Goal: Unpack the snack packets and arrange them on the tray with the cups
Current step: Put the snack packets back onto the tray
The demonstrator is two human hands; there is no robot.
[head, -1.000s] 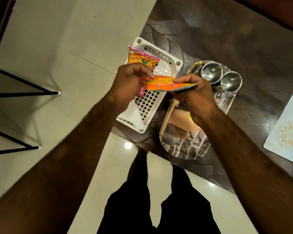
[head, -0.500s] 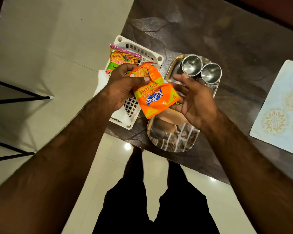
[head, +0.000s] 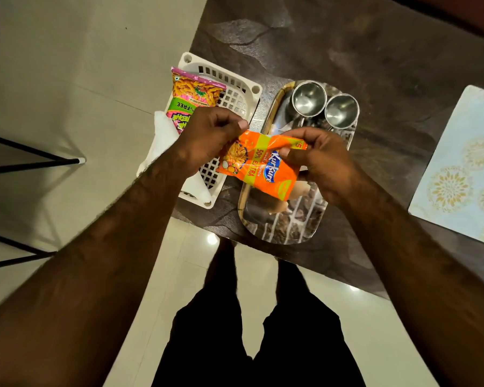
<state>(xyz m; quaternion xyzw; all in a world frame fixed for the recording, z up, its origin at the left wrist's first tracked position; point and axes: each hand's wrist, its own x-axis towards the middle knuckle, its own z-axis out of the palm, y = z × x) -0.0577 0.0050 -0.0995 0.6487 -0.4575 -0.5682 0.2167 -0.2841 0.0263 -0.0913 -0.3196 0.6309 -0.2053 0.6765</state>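
Nearest, above the near-left part of the oval mirrored steel tray [head: 285,224], the glossy orange snack packet [head: 263,166] is held crosswise between both hands. The left hand [head: 207,135] pinches its left end between thumb and curled fingers. The right hand [head: 322,163], which lay open beside the packet half a second ago, now pinches the right end too. That two-handed grip suggests tearing it open comes next; no packet lies on the tray yet. At the tray's far end stand two steel cups [head: 309,99]. Left of the tray, a pink-and-green snack packet [head: 193,93] waits in the white slotted plastic basket [head: 229,79].
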